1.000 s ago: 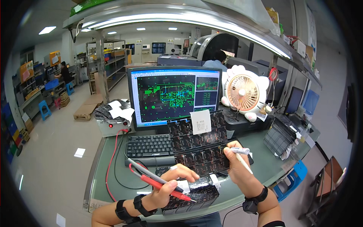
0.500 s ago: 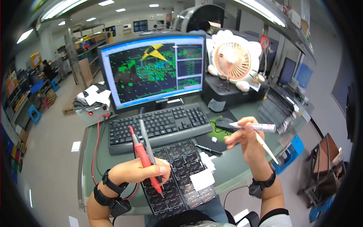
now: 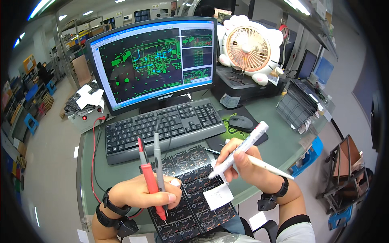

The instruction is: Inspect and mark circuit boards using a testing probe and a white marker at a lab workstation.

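Black and glossy, the circuit panel (image 3: 190, 190) lay just in front of the keyboard (image 3: 162, 127). The left hand (image 3: 142, 194) gripped red and grey probes (image 3: 152, 178) together; the right hand (image 3: 239, 162) clasped a white marker (image 3: 239, 150). Held so close, the slim hard tips might slip and bridge neighbouring pads.

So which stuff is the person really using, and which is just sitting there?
In use:
left hand holding red probe and grey probe
right hand holding white marker
black circuit panel

Just sitting:
keyboard
mouse
fan
monitor
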`<state>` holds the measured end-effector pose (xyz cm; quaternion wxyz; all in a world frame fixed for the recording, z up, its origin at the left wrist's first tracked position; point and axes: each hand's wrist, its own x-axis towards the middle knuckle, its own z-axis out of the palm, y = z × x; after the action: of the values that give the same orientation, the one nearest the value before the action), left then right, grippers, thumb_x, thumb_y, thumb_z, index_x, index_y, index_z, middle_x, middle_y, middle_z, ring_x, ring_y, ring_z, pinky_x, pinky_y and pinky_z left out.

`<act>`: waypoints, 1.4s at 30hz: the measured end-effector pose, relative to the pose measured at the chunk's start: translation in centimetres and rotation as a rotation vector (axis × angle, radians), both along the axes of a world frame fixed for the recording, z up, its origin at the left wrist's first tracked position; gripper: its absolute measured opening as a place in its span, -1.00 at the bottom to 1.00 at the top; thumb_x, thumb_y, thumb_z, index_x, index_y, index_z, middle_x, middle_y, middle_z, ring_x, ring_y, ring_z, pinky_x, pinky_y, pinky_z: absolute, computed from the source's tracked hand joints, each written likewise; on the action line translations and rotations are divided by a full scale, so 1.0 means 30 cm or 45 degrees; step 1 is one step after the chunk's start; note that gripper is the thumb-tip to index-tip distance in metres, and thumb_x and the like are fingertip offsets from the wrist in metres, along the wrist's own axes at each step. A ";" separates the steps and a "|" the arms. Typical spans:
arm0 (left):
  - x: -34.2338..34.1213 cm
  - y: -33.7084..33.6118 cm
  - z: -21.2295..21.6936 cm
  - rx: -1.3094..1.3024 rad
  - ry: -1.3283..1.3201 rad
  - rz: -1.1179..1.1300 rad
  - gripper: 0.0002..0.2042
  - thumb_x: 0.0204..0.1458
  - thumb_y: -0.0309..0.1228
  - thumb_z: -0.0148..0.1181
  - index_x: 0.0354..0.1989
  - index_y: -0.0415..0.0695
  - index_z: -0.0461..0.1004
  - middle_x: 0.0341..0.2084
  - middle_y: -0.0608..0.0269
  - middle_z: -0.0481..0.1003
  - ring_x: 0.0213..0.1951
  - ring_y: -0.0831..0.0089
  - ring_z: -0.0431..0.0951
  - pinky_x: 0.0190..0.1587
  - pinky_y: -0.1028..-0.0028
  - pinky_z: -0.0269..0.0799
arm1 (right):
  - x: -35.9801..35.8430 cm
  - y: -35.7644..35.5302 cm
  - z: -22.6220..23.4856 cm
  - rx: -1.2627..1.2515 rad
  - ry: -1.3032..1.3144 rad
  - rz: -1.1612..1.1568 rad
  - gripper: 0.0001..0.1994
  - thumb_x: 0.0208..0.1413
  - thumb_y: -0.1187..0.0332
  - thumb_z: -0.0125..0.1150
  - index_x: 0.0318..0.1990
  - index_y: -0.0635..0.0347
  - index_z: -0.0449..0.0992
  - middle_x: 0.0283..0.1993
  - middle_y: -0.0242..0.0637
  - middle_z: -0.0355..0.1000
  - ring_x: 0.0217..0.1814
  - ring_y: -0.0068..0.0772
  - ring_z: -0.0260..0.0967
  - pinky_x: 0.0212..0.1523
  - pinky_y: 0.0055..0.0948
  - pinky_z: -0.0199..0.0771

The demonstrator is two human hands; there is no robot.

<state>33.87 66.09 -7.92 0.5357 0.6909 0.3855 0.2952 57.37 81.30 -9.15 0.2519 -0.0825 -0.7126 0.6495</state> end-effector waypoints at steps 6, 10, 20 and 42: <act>-0.001 -0.008 0.015 -0.024 0.269 -0.049 -0.67 0.14 -0.29 -0.15 -0.55 -0.24 0.41 -0.56 0.20 0.38 -0.38 0.31 0.32 -0.25 0.38 0.23 | -0.056 -0.043 -0.017 0.050 -0.214 -0.018 -0.79 0.05 0.34 0.30 -0.35 0.21 0.37 -0.48 -0.43 0.40 -0.49 -0.69 0.36 -0.50 -0.65 0.32; 0.001 -0.005 0.013 -0.033 0.285 -0.028 -0.67 0.14 -0.28 -0.14 -0.53 -0.23 0.42 -0.59 0.21 0.34 -0.41 0.32 0.30 -0.29 0.39 0.22 | -0.092 -0.040 -0.052 0.440 -0.118 -0.010 -0.77 0.00 0.32 0.33 -0.39 0.22 0.38 -0.52 -0.37 0.38 -0.55 -0.58 0.36 -0.56 -0.58 0.28; -0.006 0.001 0.015 -0.083 0.251 -0.001 -0.68 0.12 -0.29 -0.12 -0.55 -0.24 0.42 -0.58 0.21 0.36 -0.42 0.32 0.29 -0.30 0.39 0.21 | -0.091 -0.041 -0.037 0.656 -0.150 -0.067 -0.79 0.01 0.36 0.29 -0.44 0.23 0.36 -0.59 -0.30 0.32 -0.63 -0.42 0.29 -0.61 -0.45 0.26; -0.010 -0.015 -0.019 0.036 0.189 0.034 -0.64 0.05 -0.17 -0.19 -0.62 -0.15 0.37 -0.74 0.30 0.33 -0.61 0.46 0.33 -0.50 0.46 0.21 | -0.137 -0.055 0.077 -0.344 -0.413 0.377 -0.72 0.16 0.31 0.18 -0.12 0.32 0.31 -0.30 -0.18 0.50 -0.39 -0.57 0.46 -0.35 -0.57 0.59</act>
<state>33.58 65.64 -8.49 0.4918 0.7131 0.4292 0.2557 53.26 79.66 -6.84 0.0232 -0.1131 -0.6548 0.7469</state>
